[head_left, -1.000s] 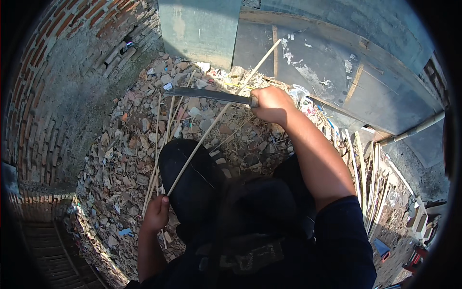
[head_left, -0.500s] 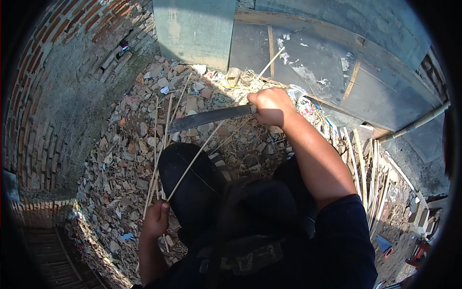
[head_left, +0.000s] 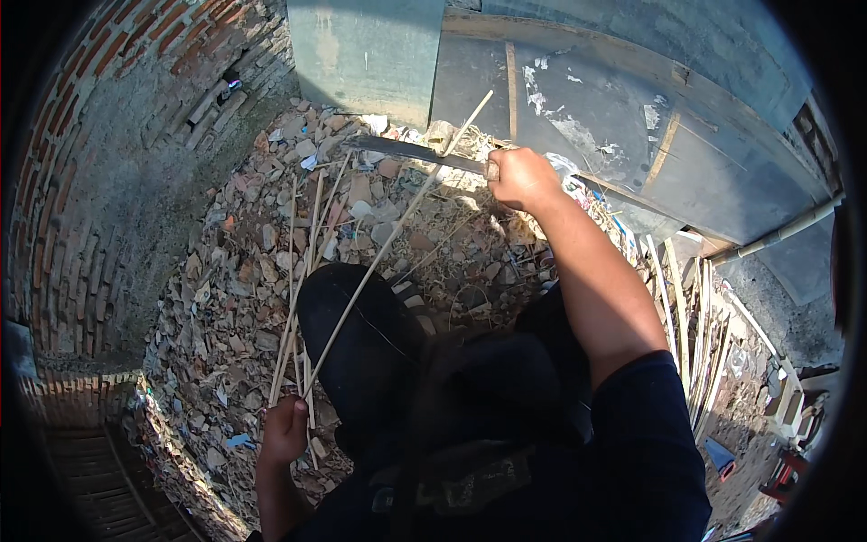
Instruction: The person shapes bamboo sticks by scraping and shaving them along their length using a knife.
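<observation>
The left hand [head_left: 284, 429] is closed, thumb against fingers, pinching the lower end of a long pale strip [head_left: 384, 250]. The strip slants up over the dark-clad left knee [head_left: 361, 352] toward the far edge of the rubble-strewn ground [head_left: 217, 316], where a pale blue-green panel [head_left: 366, 59] stands. The right hand [head_left: 524, 179] is wrapped around the handle of a long dark blade [head_left: 406, 151], which crosses the strip near its upper end; whether the two touch, I cannot tell. More strips [head_left: 291, 334] lean just beside the left knee. Another bunch of strips [head_left: 680, 316] lies at the ground's right edge, and a curving brick wall [head_left: 135, 154] borders its left.
</observation>
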The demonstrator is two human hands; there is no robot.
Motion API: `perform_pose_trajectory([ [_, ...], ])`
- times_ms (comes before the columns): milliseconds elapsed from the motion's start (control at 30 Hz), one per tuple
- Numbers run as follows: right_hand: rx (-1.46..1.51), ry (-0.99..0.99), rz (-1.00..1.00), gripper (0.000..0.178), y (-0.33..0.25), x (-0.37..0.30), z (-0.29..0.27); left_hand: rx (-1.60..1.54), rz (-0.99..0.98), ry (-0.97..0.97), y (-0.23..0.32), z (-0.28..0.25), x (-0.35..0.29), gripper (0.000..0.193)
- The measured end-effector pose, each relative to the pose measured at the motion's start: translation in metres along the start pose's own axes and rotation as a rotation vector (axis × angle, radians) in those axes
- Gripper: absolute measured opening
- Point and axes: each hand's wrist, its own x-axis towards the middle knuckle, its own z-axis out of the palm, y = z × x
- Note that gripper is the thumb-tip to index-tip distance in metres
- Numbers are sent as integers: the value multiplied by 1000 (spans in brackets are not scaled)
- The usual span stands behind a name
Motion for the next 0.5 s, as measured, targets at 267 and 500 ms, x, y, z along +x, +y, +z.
perform_pose_trajectory([
  [267,-100,-8,-315,24,-35,-17,9,-77,-88,17,-6,-1,-6,41],
  [500,4,69,-51,31,18,3,10,-16,-87,-30,-6,-10,-19,40],
])
